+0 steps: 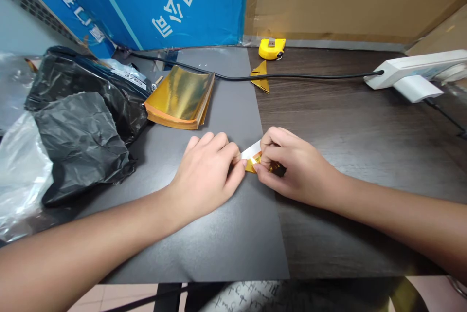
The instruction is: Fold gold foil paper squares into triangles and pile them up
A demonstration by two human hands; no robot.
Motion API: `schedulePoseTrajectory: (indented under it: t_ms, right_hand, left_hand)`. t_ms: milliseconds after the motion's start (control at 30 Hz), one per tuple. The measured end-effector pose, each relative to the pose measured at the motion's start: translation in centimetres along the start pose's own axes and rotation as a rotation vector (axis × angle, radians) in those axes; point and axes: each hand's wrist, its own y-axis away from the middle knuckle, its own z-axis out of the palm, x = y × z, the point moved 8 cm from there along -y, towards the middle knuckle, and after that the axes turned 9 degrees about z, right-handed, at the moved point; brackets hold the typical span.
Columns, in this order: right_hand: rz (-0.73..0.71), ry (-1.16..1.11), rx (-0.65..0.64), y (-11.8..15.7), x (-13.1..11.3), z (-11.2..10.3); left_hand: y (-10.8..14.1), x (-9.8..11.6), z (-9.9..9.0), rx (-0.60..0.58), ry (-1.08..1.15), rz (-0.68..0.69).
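Note:
Between my two hands, over the middle of the desk, is a small piece of gold foil paper (250,165), partly folded, with its white back (251,150) showing. My left hand (209,171) pinches its left end between thumb and forefinger, the other fingers curled. Closed on the right end is my right hand (292,166), thumb and fingertips pressed together; its fingers hide part of the paper. Beyond my left hand lies a stack of gold foil paper sheets (180,93), slightly curved. A folded gold foil triangle (260,77) rests farther back.
A black cable (233,78) crosses the desk to a white power strip (412,68) on the right. At the back sits a yellow tape measure (272,49), before blue and brown cardboard boxes (346,0). Crumpled black plastic (83,137) fills the left side.

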Motion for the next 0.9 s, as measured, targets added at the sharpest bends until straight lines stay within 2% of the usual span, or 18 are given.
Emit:
schedulePoseTrajectory:
  t_ms: [400, 667, 900]
  right_hand:
    - [0.001, 0.013, -0.006, -0.07, 0.03, 0.03]
    - [-0.004, 0.013, -0.007, -0.07, -0.06, 0.11]
    - [-0.035, 0.052, -0.005, 0.09, -0.22, 0.10]
  left_hand:
    - [-0.30, -0.40, 0.04, -0.027, 0.080, -0.062]
    - [-0.22, -0.68, -0.42, 0.020, 0.122, -0.086]
    - [-0.29, -0.87, -0.33, -0.010, 0.145, -0.124]
